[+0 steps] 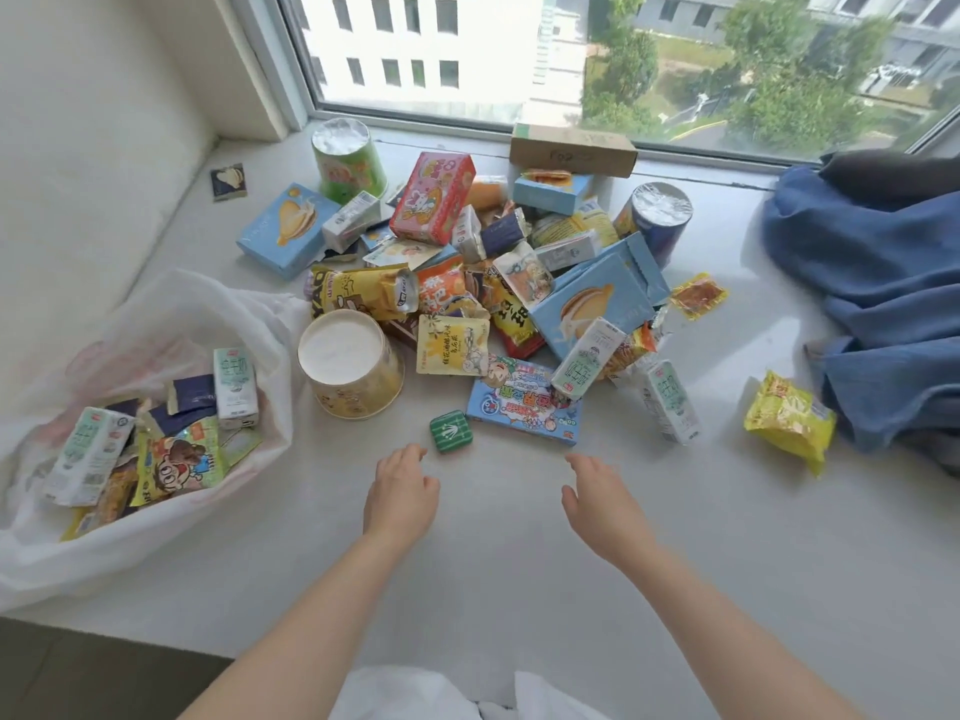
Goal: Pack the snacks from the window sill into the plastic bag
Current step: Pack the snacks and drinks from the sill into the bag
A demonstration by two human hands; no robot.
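Little writing can be read: "YAO" is seen on a yellow pouch (pixel 358 292) in the heap, and faint pencilled letters on the cardboard box (pixel 573 149) by the window cannot be made out. The snacks (pixel 483 262) are piled on the window sill (pixel 498 553) at twelve o'clock from the hands: pale blue boxes with a pastry pictured, a red-and-pink box (pixel 434 198), a green tub (pixel 349 159), a dark blue tub (pixel 655 218), a yellow cup (pixel 350 363) and small white-and-green cartons. A small green tin (pixel 451 431) lies nearest, at one o'clock of the left hand (pixel 401 493). The plastic bag (pixel 156 324), white and thin, is spread open at nine o'clock, with cartons and packets already inside. Both hands are held palm-down above the sill, fingers relaxed and apart, nothing gripped; the right hand (pixel 602 504) is kept well apart from the left. A yellow packet (pixel 789 420) lies at three o'clock beside blue cloth (pixel 883 283).
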